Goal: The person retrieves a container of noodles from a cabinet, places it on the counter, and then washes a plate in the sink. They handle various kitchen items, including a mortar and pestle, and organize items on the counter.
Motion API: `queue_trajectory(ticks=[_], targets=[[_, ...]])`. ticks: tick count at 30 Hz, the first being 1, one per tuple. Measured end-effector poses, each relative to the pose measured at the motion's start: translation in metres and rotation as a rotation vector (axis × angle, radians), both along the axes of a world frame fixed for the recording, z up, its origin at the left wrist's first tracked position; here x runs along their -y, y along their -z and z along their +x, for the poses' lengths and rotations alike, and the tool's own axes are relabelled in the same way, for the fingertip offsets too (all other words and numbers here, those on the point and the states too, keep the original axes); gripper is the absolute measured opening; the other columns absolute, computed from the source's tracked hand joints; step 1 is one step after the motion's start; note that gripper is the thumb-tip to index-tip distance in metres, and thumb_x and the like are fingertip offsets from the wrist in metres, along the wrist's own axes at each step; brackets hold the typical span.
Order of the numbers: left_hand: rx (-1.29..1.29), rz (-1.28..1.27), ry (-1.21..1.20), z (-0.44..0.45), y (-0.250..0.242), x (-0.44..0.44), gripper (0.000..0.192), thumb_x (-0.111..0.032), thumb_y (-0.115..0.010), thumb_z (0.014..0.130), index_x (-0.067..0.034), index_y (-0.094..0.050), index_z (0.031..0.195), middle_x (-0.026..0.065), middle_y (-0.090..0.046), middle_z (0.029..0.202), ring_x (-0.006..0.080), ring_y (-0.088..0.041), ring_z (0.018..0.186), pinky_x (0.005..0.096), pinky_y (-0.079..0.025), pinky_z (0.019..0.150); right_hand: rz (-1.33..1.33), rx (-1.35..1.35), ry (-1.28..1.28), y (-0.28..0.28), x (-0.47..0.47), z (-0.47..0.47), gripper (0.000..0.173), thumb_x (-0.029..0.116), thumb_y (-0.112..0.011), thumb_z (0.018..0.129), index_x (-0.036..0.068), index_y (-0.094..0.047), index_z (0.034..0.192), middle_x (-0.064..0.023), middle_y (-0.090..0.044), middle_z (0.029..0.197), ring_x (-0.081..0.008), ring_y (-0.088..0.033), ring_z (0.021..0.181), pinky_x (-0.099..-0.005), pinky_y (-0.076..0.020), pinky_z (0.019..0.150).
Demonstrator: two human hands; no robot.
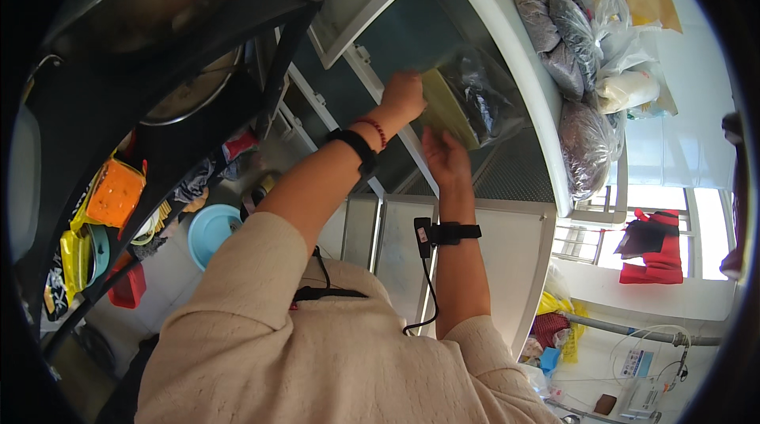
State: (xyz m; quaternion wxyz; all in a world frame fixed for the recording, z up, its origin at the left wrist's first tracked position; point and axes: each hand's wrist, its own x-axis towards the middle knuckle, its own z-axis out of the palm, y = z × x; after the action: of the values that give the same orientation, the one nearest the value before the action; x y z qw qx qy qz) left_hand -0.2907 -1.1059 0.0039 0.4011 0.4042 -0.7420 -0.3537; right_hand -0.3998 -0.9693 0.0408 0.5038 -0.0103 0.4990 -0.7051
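Note:
My left hand (pixel 405 95), with a red bead bracelet and a black band at the wrist, is closed at the near edge of a yellow-green flat-sided packet or box (pixel 446 108). A clear plastic bag (pixel 484 97) with something dark inside adjoins its far side; whether the two are one package I cannot tell. Below the packet's lower edge, my right hand (pixel 446 157) has its fingers apart and slightly curled. Whether its fingertips touch the packet is unclear. Both hands are at the front opening of a white-framed cabinet (pixel 409 145).
A cabinet door (pixel 356 2) stands open above my hands. Bagged goods (pixel 585 50) lie on the cabinet's white top. At the left is a dark rack (pixel 196 91) with a metal pot (pixel 196 88) and food packets (pixel 116 192). A blue basin (pixel 214 234) sits beyond the rack.

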Motion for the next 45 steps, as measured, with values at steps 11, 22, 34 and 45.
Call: queue_trajectory(ticks=[11,22,34,45], targets=[[-0.167,0.457,0.287,-0.098,-0.026,-0.015,0.042,-0.021,-0.076,0.074,0.002,-0.065,0.108,0.0209,-0.068,0.106,0.0317,-0.066,0.099,0.0396,-0.053,0.084,-0.309,-0.066,0.186,0.049,-0.019,-0.099,0.021,0.008,-0.051,0.094,-0.003,-0.057,0.111,-0.0165,-0.062,0.108,-0.0265,-0.063,0.099,-0.0384,-0.0557,0.09],[-0.613,0.811,0.487,-0.155,-0.02,-0.018,0.046,-0.013,-0.072,0.078,0.005,-0.061,0.118,0.0163,-0.065,0.113,0.0245,-0.062,0.103,0.0352,-0.049,0.088,-0.236,-0.43,0.327,0.045,-0.001,-0.138,0.028,0.01,-0.053,0.095,-0.005,-0.058,0.118,-0.0186,-0.062,0.115,-0.0291,-0.062,0.106,-0.0377,-0.052,0.095],[-0.879,0.96,0.616,-0.165,-0.017,-0.003,0.045,-0.001,-0.071,0.075,0.007,-0.061,0.117,0.0148,-0.066,0.11,0.0227,-0.063,0.098,0.0344,-0.05,0.088,-0.218,-1.182,0.359,0.008,0.031,-0.112,0.04,0.019,-0.064,0.09,-0.005,-0.059,0.121,-0.0156,-0.063,0.12,-0.0265,-0.06,0.11,-0.0369,-0.0488,0.098],[-0.627,1.119,0.718,-0.148,-0.036,-0.006,0.057,-0.031,-0.073,0.08,-0.016,-0.047,0.128,0.0045,-0.054,0.119,0.0211,-0.054,0.109,0.0491,-0.05,0.081,-0.189,-0.085,0.294,0.014,-0.052,-0.093,0.04,0.0,-0.064,0.082,0.006,-0.053,0.12,-0.0127,-0.058,0.108,-0.0317,-0.06,0.096,-0.0472,-0.0518,0.088]])
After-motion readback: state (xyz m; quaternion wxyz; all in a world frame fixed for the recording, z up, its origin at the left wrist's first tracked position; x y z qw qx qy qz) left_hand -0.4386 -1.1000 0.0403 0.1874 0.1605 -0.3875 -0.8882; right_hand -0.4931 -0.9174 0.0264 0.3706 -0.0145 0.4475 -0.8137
